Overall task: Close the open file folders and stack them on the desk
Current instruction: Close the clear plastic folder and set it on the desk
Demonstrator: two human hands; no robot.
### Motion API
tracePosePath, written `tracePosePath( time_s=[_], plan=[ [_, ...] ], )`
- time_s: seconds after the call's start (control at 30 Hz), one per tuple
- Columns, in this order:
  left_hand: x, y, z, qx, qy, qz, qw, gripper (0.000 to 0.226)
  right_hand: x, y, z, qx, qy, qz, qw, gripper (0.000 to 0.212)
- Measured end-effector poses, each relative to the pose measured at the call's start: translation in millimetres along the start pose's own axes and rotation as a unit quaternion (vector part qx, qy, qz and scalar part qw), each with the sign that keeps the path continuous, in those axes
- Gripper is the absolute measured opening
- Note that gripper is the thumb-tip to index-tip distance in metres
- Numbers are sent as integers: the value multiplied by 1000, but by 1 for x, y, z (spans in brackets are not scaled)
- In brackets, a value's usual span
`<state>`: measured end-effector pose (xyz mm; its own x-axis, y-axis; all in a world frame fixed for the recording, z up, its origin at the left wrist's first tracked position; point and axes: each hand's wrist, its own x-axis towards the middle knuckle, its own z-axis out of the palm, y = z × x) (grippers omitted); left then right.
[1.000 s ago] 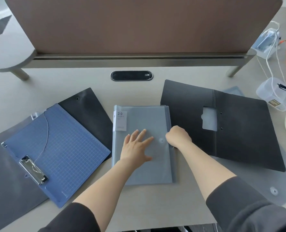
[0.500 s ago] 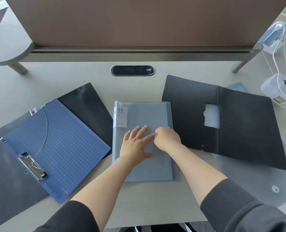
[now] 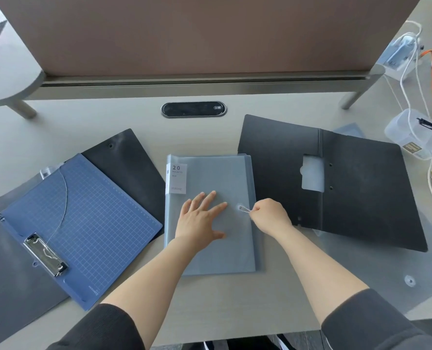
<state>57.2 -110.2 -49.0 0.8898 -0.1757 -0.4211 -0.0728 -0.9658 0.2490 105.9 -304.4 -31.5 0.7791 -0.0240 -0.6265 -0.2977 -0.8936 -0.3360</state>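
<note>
Your left hand point(image 3: 201, 218) lies flat and released on the closed translucent pocket folder point(image 3: 210, 213). Your right hand point(image 3: 269, 215) pinches its elastic cord point(image 3: 245, 209) near the folder's right edge. The open black folder point(image 3: 336, 180) lies just beyond your right hand, on the tabletop point(image 3: 210, 304).

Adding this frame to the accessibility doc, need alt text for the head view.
A left hand presses flat on a closed translucent grey pocket folder while the right hand pulls its elastic string at the button. An open black folder lies right, a blue clipboard folder left.
</note>
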Motion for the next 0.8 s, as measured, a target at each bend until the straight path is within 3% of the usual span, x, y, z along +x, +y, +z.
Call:
tracePosePath(
  time_s=[0.33, 0.57, 0.8],
  plan=[
    [1, 1, 1, 1, -5, -1, 1000, 81, 31, -20, -14, -48, 25, -25, 998, 19],
    [1, 0, 1, 0, -5, -3, 1000, 81, 36, -27, -8, -59, 38, -77, 994, 29],
    [1, 1, 2, 4, -5, -6, 1000, 82, 27, -17, -6, -20, 56, -94, 994, 20]
  ],
)
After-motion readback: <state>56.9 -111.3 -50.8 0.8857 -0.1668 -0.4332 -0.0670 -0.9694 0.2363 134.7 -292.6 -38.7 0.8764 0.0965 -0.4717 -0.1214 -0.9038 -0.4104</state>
